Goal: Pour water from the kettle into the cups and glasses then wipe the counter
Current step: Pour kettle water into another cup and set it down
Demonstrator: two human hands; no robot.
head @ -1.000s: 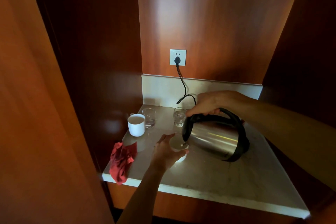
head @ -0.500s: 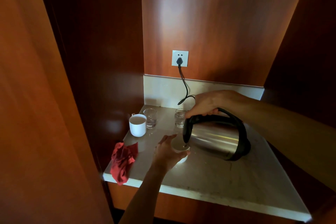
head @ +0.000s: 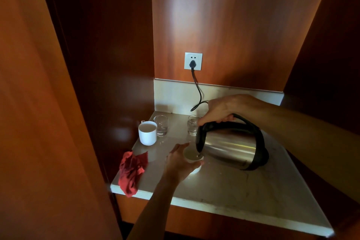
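Observation:
My right hand (head: 220,110) grips the black handle of a steel kettle (head: 231,147), which is tipped far over to the left. Its spout hangs right above a white cup (head: 191,155) standing on the marble counter (head: 243,187). My left hand (head: 180,163) wraps around that cup from the left. A second white cup (head: 147,132) stands at the back left, with liquid in it. Beside it is a clear glass (head: 161,125). Another glass (head: 192,124) stands just behind the kettle's lid.
A crumpled red cloth (head: 132,171) lies at the counter's front left corner, hanging over the edge. A black cord (head: 198,91) runs down from a wall socket (head: 193,61) to behind my right hand. Wooden panels close in on the left, back and right.
The scene holds nearly still. The kettle stays tipped over the cup in my left hand; only the view shifts slightly.

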